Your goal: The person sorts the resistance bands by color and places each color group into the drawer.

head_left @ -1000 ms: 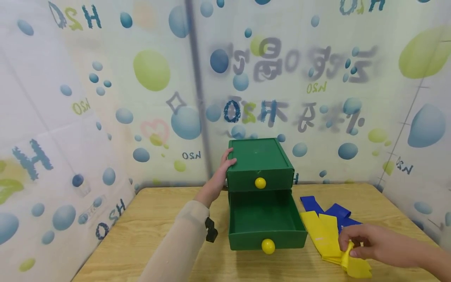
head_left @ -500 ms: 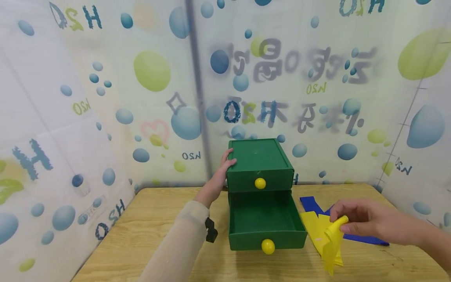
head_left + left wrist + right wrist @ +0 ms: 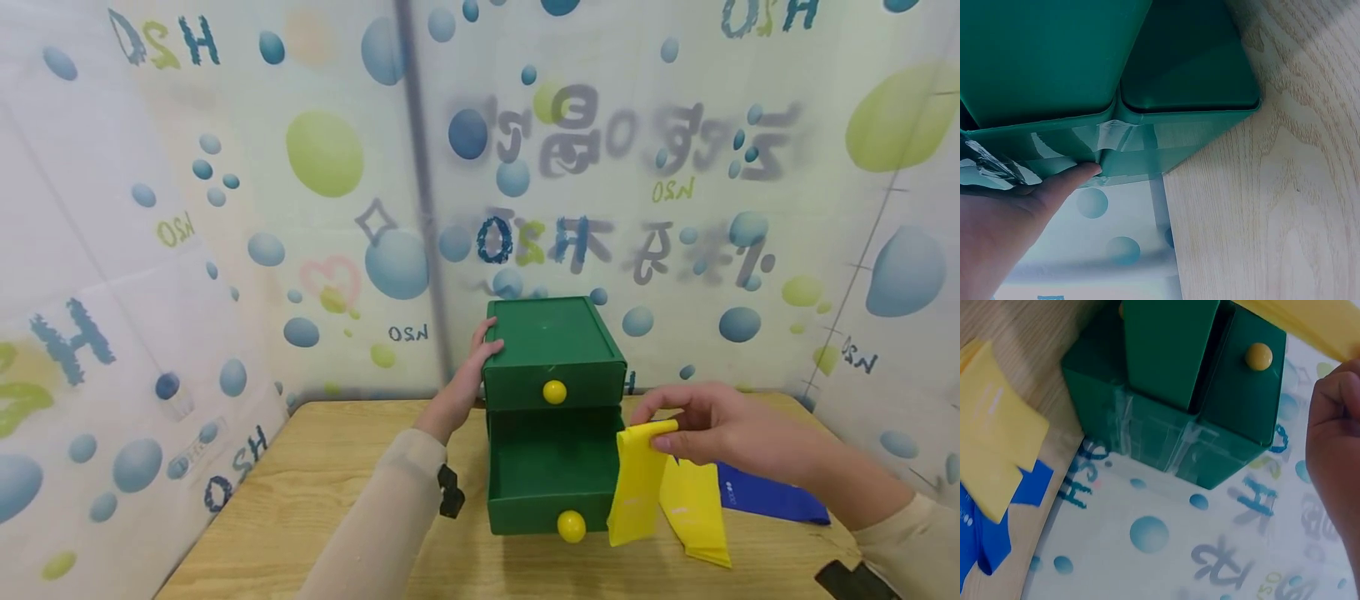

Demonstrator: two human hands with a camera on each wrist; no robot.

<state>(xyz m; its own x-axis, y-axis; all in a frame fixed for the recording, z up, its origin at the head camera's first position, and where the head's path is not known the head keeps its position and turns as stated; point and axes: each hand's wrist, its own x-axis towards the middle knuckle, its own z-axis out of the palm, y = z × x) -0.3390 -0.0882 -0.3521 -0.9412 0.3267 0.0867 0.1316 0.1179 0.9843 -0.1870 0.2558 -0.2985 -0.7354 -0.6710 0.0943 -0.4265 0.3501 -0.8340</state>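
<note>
A green drawer cabinet (image 3: pixel 547 337) with yellow knobs stands on the table. Its middle drawer (image 3: pixel 521 512) is pulled out, with bare floor showing inside. Against the cabinet's left side rests my left hand (image 3: pixel 460 392), its fingertips on the top edge; in the left wrist view the thumb (image 3: pixel 1066 184) lies straight along the taped wall. My right hand (image 3: pixel 723 429) pinches a folded yellow resistance band (image 3: pixel 636 492) by its upper end. The band hangs down just in front of the drawer's right corner and covers it.
Right of the cabinet another yellow band (image 3: pixel 697 512) lies flat on the wooden table (image 3: pixel 360 467). Beneath and beside it lies a blue band (image 3: pixel 776 493), partly hidden by my right arm. A patterned curtain (image 3: pixel 337 217) hangs close behind the table.
My right hand has lifted the yellow resistance band off the table and carried it left to the drawer's right corner. The left hand and cabinet have not moved.
</note>
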